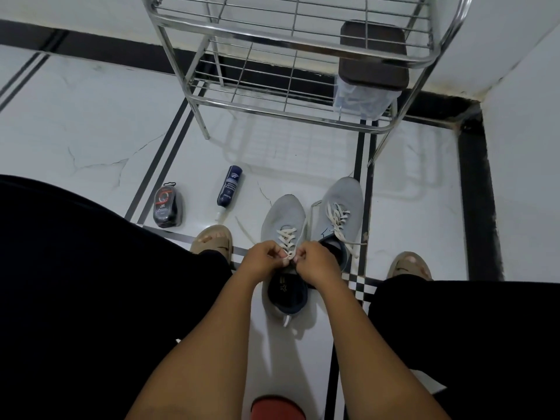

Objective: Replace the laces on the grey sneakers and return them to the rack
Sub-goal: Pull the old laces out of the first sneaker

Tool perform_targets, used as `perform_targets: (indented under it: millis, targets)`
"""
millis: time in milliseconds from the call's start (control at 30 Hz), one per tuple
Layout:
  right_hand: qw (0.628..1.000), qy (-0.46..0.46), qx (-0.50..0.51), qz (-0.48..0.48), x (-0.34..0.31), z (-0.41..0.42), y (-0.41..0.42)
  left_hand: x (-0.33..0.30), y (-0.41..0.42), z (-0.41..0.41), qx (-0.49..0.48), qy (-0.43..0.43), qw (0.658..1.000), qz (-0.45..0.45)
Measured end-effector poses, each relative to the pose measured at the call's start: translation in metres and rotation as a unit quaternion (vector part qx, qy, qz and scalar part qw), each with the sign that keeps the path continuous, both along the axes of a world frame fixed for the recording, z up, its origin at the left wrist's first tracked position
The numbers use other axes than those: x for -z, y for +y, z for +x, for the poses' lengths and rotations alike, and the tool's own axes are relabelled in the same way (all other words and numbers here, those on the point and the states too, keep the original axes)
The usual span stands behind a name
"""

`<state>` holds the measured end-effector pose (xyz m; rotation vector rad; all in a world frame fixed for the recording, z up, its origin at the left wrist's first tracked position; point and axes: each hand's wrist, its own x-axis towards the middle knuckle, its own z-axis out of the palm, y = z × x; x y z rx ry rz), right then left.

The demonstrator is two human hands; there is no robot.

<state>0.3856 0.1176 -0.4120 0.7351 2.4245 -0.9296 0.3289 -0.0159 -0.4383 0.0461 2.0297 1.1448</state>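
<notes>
Both the left hand [263, 256] and right hand [315, 259] are pinching the flat cream cotton lace [287, 237] at the top eyelets of the nearer grey mesh sneaker [281, 216], sitting on the white tiled floor [91, 122] just beside its mate [342, 198]. The lace is looking limp and light, so gripping near its ends seems best.

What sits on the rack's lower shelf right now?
On the metal rack, a clear container with a dark brown lid sits at the lower shelf's right end. Its contents are too blurred to identify.

One head-worn wide-angle view looks steeply down and forward from above the lap, close over the floor [91, 122], facing the metal rack [291, 43]
</notes>
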Motion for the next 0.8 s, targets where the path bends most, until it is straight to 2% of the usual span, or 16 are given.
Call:
perform_targets:
  millis: [133,300,367,400,433,500,533,567,600,633,667,700,767,800]
  targets:
    - [0.998,-0.017,0.055,-0.021,0.000,0.004,0.002,0.001,0.000,0.003,-0.003,0.016,1.000,-0.026]
    - [1.000,0.016,-0.024,0.008,0.003,0.001,-0.003,0.006,0.009,0.014,-0.055,0.069,0.995,-0.049]
    - [1.000,0.012,0.014,0.009,0.005,0.002,-0.004,0.002,0.014,0.014,-0.118,0.016,0.993,-0.005]
    - [0.998,0.013,0.066,-0.010,0.007,0.003,-0.003,-0.003,0.015,0.012,-0.197,-0.038,0.979,0.031]
    - [0.989,0.017,0.139,-0.042,0.008,0.004,-0.001,-0.006,0.015,0.009,-0.301,-0.099,0.945,0.077]
    - [0.945,0.041,0.304,-0.112,0.004,0.006,0.003,-0.014,0.005,0.000,-0.499,-0.187,0.826,0.182]
    - [0.913,0.055,0.377,-0.147,0.002,0.006,0.005,-0.017,-0.002,-0.006,-0.563,-0.204,0.770,0.220]
    - [0.878,0.066,0.433,-0.193,-0.001,0.006,0.007,-0.016,-0.009,-0.012,-0.605,-0.204,0.732,0.239]
    - [0.842,0.074,0.473,-0.251,-0.003,0.005,0.008,-0.020,-0.014,-0.019,-0.626,-0.201,0.712,0.247]
    - [0.807,0.081,0.495,-0.311,-0.006,0.003,0.008,-0.023,-0.017,-0.023,-0.633,-0.197,0.709,0.241]
    - [0.780,0.087,0.504,-0.362,-0.011,0.002,0.008,-0.024,-0.016,-0.027,-0.626,-0.191,0.724,0.219]
    - [0.764,0.093,0.501,-0.395,-0.014,0.000,0.007,-0.025,-0.014,-0.029,-0.601,-0.168,0.764,0.165]
    - [0.755,0.114,0.494,-0.416,-0.020,-0.004,0.010,-0.023,-0.004,-0.024,-0.490,-0.074,0.869,-0.020]
    - [0.751,0.129,0.495,-0.419,-0.022,-0.007,0.013,-0.022,0.001,-0.017,-0.422,-0.017,0.899,-0.113]
